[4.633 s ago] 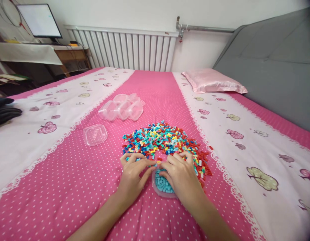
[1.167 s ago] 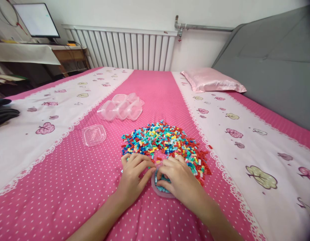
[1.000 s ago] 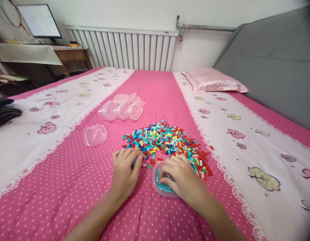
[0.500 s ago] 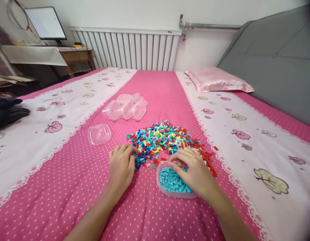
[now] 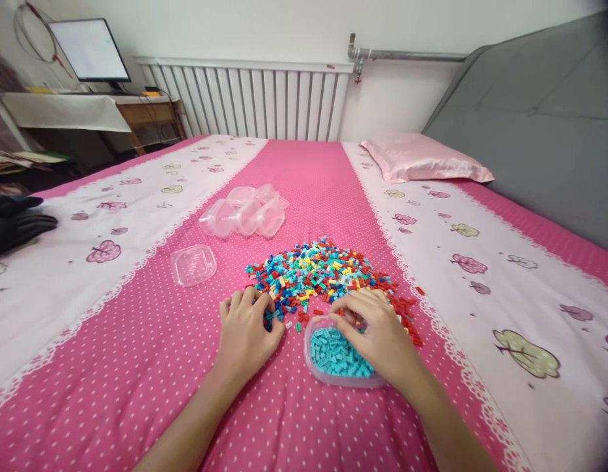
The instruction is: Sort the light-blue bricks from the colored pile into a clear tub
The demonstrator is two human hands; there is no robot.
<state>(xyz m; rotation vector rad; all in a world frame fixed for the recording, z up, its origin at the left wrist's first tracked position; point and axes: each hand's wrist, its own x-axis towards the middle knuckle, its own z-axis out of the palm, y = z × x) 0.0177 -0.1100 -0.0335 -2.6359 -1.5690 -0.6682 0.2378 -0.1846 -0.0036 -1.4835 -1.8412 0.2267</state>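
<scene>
A pile of small mixed-colour building bricks (image 5: 314, 265) lies on the pink bedspread. My left hand (image 5: 246, 331) is palm down at the pile's left front edge, its fingers bent and apart over some blue bricks, the thumb held away from them. A clear plastic container (image 5: 308, 360) stands in front of the pile, holding many light-blue bricks (image 5: 336, 354). Over its right rear rim is my right hand (image 5: 375, 324), thumb and forefinger brought together. Whatever lies between those fingertips is too small or hidden to name.
A clear lid (image 5: 193, 265) lies left of the pile. Several clear containers (image 5: 245, 213) are grouped behind it. A pink pillow (image 5: 424, 157) rests at the back right by the grey headboard (image 5: 540, 118). A dark glove-like item (image 5: 19, 223) is at the left edge.
My left hand has shifted slightly right at the pile's edge, its fingers curling more and the thumb spreading outward. The right hand stays over the container. The view has shifted slightly.
</scene>
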